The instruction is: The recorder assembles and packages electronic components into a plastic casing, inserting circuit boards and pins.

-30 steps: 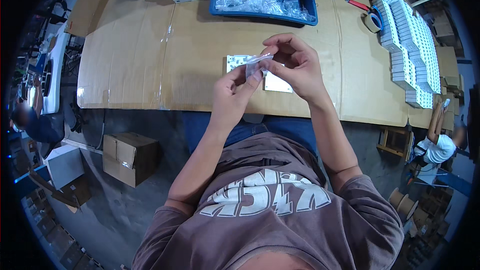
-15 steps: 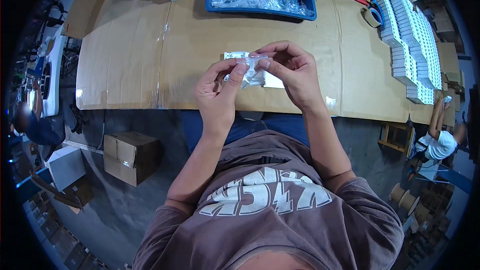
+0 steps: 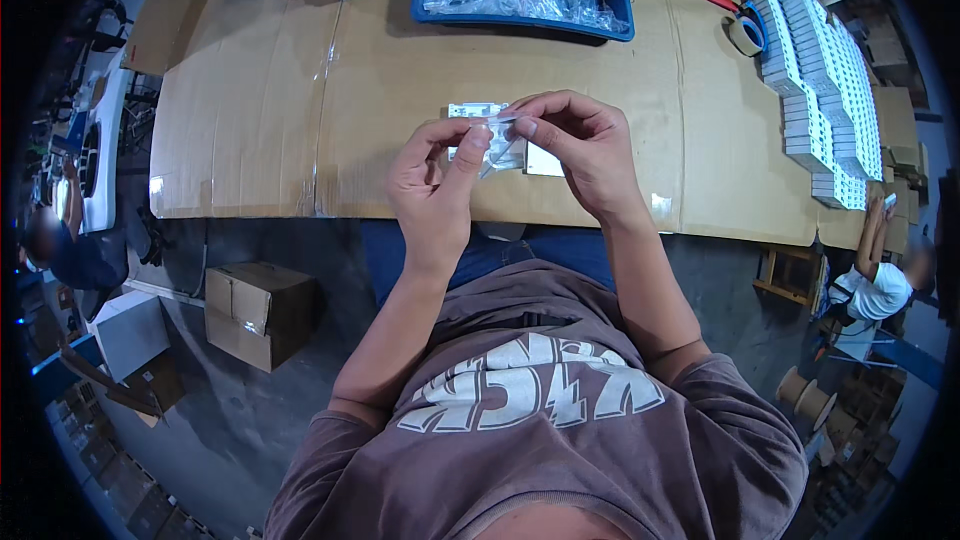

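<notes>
Both hands pinch a small clear bag (image 3: 497, 143) between them, left hand (image 3: 432, 175) steadying, right hand (image 3: 580, 145) working its top, above the bench (image 3: 300, 90)

- Small clear plastic bag (image 3: 497, 140), see-through and crinkled, held up just above the near part of the table (image 3: 250, 130)
- Pinched at its top edge between the fingertips of both hands, left hand (image 3: 432, 175) on one side, right hand (image 3: 580, 145) on the other
- Hangs tilted, lower end pointing down and toward the left hand
- Contents too small to tell
- Lies in front of a small white flat box (image 3: 478, 112) resting on the cardboard-covered table
</notes>
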The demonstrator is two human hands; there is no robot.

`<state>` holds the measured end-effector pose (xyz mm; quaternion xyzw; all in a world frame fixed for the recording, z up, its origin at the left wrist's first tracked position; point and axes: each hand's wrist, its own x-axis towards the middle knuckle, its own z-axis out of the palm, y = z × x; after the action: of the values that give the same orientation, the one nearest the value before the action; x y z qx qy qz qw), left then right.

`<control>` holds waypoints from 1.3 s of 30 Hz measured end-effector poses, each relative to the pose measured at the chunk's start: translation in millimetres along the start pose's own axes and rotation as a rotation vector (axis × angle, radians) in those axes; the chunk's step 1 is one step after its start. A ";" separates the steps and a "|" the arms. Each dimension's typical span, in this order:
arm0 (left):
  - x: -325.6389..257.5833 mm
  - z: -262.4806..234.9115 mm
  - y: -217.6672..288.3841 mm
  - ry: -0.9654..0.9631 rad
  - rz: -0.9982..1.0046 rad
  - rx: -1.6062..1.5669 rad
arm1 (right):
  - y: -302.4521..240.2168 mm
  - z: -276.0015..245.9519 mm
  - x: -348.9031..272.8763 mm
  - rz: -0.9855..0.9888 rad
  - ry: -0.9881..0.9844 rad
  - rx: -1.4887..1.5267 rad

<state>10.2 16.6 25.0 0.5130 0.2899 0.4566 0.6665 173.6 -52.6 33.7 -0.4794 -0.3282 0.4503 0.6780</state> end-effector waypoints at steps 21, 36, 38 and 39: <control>0.6 -3.0 -4.1 -0.019 -0.003 0.059 | 4.7 11.1 -4.8 0.028 0.023 0.005; 2.1 -2.2 -5.0 -0.071 -0.040 0.104 | 12.1 8.4 -3.3 -0.006 -0.036 0.000; 2.1 -2.4 -5.1 -0.074 -0.045 0.116 | 9.7 8.0 -3.8 -0.004 -0.041 -0.024; 1.7 -2.4 -5.4 -0.069 -0.029 0.136 | 8.5 8.5 -4.2 -0.002 -0.047 -0.048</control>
<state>10.6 18.9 19.3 0.5681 0.3046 0.4082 0.6464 162.0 -52.4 28.4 -0.4846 -0.3552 0.4529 0.6587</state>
